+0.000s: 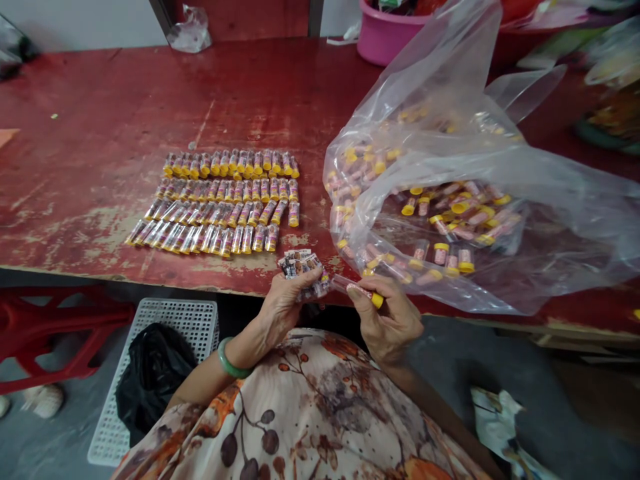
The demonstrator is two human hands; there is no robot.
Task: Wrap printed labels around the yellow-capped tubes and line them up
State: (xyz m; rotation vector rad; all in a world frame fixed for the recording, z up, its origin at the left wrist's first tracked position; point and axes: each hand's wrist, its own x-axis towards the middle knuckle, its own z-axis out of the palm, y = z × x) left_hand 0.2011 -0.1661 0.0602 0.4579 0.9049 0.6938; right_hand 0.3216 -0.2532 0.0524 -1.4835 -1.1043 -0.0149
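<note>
Near the front edge of the red table (90,193), my left hand (286,299) holds a stack of small printed cards (303,265). Just to the right, my right hand (387,317) grips a clear tube (357,289) with a yellow cap, its clear end pointing at the cards. Beyond and to the left lie several rows of capped tubes (220,190) side by side, yellow caps toward me. A large clear plastic bag (430,157) lies open on the right, with many loose yellow-capped tubes (467,210) inside.
A pink basin (390,30) stands at the back right, and a small clear bag (191,30) lies at the back. Below the table's edge on the left are a white basket (175,310) with a black bag (155,373) and a red stool (55,320).
</note>
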